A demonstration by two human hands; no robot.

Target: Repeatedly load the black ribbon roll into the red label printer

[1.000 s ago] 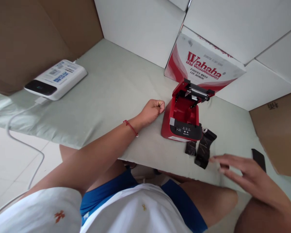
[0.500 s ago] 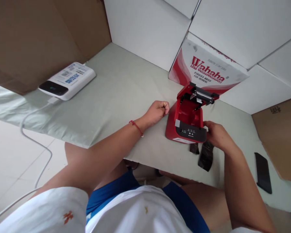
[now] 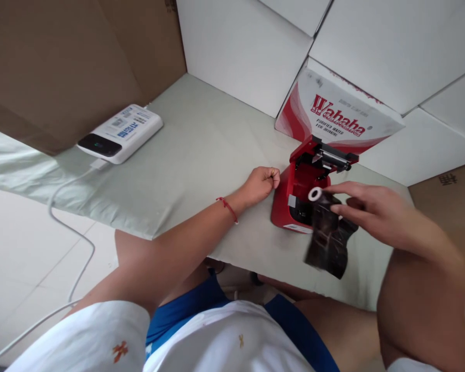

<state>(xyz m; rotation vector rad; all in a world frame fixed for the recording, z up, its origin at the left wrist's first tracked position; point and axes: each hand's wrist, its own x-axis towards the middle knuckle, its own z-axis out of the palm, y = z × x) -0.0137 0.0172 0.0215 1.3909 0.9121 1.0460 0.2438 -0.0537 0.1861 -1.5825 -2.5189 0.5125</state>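
A red label printer (image 3: 282, 201) stands on the cloth-covered table with its lid (image 3: 325, 153) raised and its inner bay uncovered. My left hand (image 3: 260, 185) is closed in a fist, resting by the printer's left side; I see nothing in its fingers. Between the thumb and fingers of my right hand (image 3: 366, 209) is a roll of dark film (image 3: 325, 235) with a white core, held in front of the printer's right side. Loose dark strips hang from the roll toward the table and hide part of the printer's front panel.
Behind the printer stands a white and red Wahaha carton (image 3: 333, 113) against white panels. A white power bank (image 3: 122, 134) with a cable (image 3: 72, 240) plugged in lies at the left. Brown cardboard (image 3: 449, 199) closes off the right side, and the table's front edge runs above my legs.
My right hand has lifted the dark roll from beside the printer to in front of its right side. The left hand stays by the printer. My right arm now covers the black phone's spot.
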